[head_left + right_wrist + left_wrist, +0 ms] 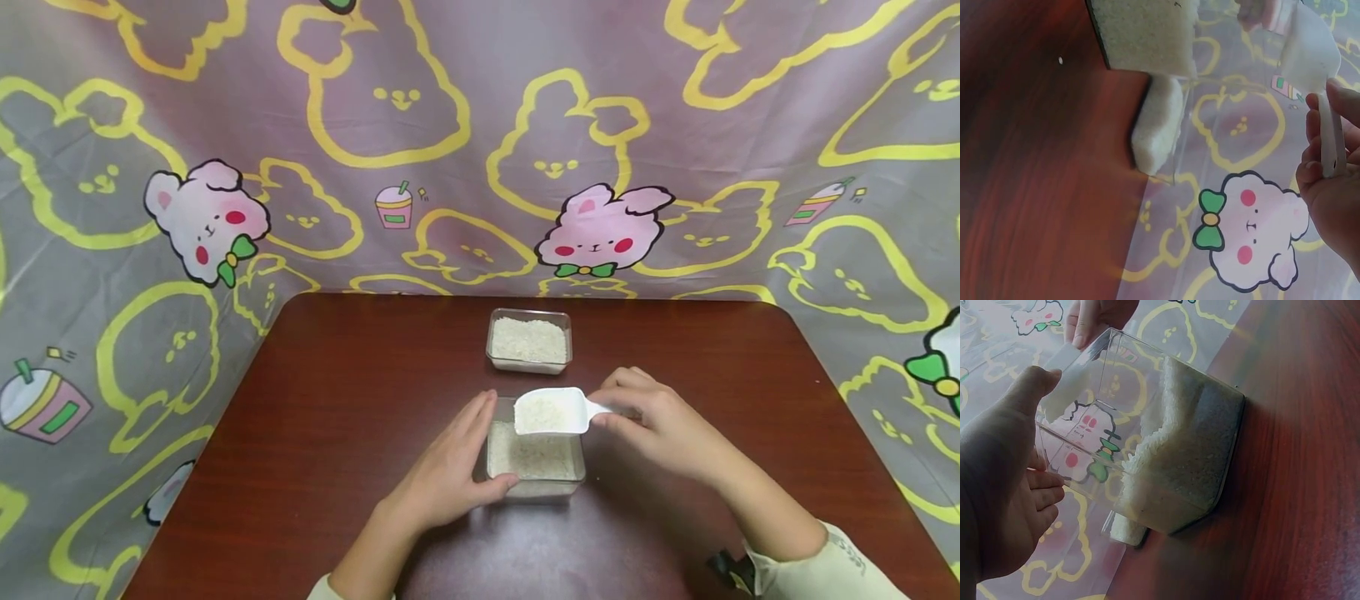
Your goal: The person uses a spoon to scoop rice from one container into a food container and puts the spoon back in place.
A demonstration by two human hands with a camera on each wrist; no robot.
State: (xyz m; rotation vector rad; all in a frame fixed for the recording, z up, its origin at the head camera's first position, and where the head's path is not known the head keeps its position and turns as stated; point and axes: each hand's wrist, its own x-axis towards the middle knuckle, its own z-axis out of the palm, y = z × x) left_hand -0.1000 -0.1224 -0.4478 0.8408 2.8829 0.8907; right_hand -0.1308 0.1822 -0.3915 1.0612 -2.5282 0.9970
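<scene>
A white plastic scoop [572, 410] with some rice in it is over a clear rectangular container [542, 488], which is partly filled with rice [531, 454]. My right hand [654, 421] holds the scoop by its short handle, the thumb pressed along it, as the right wrist view shows. My left hand [450, 471] holds the same container at its left side. Its thumb lies at the near rim, and the fingers reach toward the far left corner. In the left wrist view the rice slopes unevenly behind the clear wall [1179, 450].
Farther back stands a second clear container [529, 365] with rice heaped in it. Both containers sit on a dark reddish-brown table [360, 400]. A cartoon-printed cloth [450, 150] walls the table at the back and sides. One loose grain [1060, 60] lies on the tabletop.
</scene>
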